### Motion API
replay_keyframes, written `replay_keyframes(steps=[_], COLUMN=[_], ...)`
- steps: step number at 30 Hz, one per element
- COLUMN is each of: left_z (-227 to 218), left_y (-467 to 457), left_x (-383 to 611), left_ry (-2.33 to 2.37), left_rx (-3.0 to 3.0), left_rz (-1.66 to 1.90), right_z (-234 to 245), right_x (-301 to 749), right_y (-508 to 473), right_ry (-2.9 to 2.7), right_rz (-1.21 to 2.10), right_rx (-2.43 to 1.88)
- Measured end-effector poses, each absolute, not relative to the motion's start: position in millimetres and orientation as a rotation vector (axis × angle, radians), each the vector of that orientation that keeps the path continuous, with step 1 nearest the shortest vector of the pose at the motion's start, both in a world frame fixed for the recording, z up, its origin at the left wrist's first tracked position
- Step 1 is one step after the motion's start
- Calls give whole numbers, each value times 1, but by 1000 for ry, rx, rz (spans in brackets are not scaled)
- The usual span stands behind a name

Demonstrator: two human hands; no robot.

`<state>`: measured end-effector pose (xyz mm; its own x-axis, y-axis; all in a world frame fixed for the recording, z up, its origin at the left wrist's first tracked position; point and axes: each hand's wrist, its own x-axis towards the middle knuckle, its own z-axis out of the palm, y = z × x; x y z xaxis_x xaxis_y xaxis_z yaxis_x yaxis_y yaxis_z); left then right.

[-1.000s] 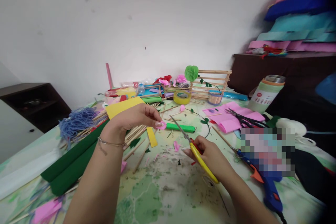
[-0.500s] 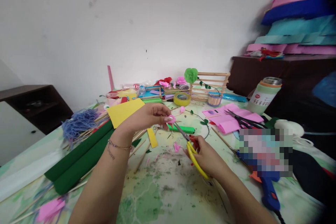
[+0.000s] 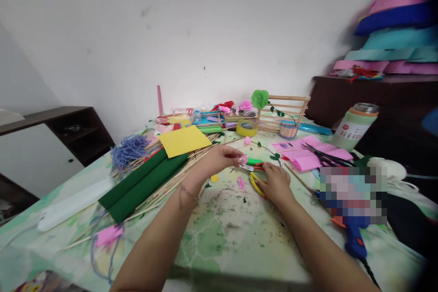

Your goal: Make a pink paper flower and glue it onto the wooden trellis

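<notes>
My left hand (image 3: 224, 157) is closed in a pinch on a small piece of pink paper (image 3: 242, 159) above the middle of the table. To its right, my right hand (image 3: 276, 181) has its fingers on the yellow and red handles of the scissors (image 3: 256, 185). The scissors lie low and flat, close to the tabletop, their blades turned left under the pink paper. Just behind them is a bright green roll (image 3: 253, 162), partly covered. A pink paper scrap (image 3: 241, 183) rests on the table between my hands.
Dark green paper rolls (image 3: 137, 187), thin sticks and a yellow sheet (image 3: 185, 140) lie left. Yellow tape (image 3: 247, 128) and a stick rack (image 3: 287, 107) with a green paper flower (image 3: 260, 99) stand behind. At right are black scissors (image 3: 325, 155), a blue glue gun (image 3: 356, 239) and a bottle (image 3: 355, 127).
My right hand has lowered the scissors and turned them flatter, with the blades away from the pink paper. My left hand keeps its pinch on the paper. The view has shifted left.
</notes>
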<state>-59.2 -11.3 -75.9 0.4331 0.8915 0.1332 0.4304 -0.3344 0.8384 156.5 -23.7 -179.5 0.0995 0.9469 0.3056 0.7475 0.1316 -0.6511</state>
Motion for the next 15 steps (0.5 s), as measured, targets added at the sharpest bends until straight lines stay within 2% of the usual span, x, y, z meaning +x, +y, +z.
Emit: replay_keyframes(steps=[3, 6, 10, 15], left_z=[-116, -143, -156, -161], left_y=[-13, -22, -34, -37], left_x=[-55, -50, -39, -30], left_ry=[1176, 1197, 1118, 1054], left_rx=[1961, 2051, 2207, 2213], left_rz=[834, 923, 962, 1128], right_z=[-172, -167, -169, -172], right_x=[153, 139, 119, 120], right_y=[-30, -41, -48, -40], right_ry=[-1635, -1640, -1531, -1356], right_rz=[414, 666, 940, 1009], right_rx=[-1541, -1368, -1170, -1017])
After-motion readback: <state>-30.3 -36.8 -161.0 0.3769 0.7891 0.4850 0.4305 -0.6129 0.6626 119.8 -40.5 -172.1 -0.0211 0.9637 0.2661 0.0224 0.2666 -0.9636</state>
